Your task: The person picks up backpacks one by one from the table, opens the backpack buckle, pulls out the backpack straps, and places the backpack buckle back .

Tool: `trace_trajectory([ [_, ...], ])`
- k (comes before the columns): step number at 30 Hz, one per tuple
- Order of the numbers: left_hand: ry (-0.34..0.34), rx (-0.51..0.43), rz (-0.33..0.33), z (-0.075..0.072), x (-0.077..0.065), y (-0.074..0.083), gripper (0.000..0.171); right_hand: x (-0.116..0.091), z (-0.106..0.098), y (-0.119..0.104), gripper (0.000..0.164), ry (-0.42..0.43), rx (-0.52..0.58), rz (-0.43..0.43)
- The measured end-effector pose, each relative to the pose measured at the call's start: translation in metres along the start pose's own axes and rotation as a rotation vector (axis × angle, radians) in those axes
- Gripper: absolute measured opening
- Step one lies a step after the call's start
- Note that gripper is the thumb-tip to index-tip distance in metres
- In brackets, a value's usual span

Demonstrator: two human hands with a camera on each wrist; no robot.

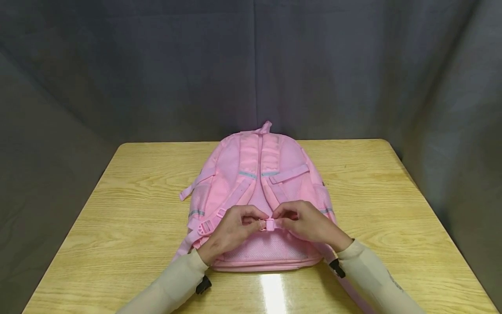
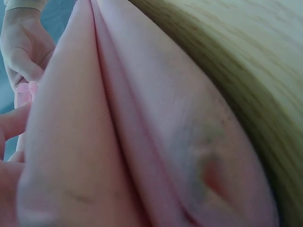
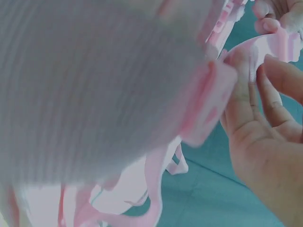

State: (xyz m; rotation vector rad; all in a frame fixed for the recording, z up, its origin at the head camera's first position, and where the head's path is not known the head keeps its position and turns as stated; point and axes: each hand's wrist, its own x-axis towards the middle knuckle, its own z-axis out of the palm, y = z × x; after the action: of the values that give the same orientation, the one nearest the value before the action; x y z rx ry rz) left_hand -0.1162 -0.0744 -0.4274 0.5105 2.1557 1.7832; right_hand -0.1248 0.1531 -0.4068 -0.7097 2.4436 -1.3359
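A pink side-release buckle [image 1: 269, 224] sits between the left hand [image 1: 234, 226] and right hand [image 1: 307, 221], each pinching one end; whether its halves fully meet is hard to tell. Its long axis runs left-right, roughly parallel to the far edge of the worktop [image 1: 392, 209], over the backpack's [image 1: 270, 252] lower back.

A pink buckle [image 1: 269, 224] is held above the straps-up pink backpack [image 1: 258, 199].

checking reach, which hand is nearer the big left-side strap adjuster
Left: the left hand is just beside the strap adjuster; the right hand is farther across, beyond the plastic buckle.
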Motion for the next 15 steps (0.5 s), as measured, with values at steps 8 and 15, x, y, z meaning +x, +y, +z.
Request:
trace_trajectory([
  [8, 0.0, -0.008, -0.004, -0.0005, 0.0001, -0.0001, 0.014, -0.0009, -0.0012, 0.0031, 0.015, 0.01, -0.048, 0.004],
  [15, -0.001, -0.007, -0.003, -0.0012, 0.001, -0.0003, 0.015, 0.0035, 0.0008, 0.0033, 0.012, -0.01, 0.01, -0.018],
])
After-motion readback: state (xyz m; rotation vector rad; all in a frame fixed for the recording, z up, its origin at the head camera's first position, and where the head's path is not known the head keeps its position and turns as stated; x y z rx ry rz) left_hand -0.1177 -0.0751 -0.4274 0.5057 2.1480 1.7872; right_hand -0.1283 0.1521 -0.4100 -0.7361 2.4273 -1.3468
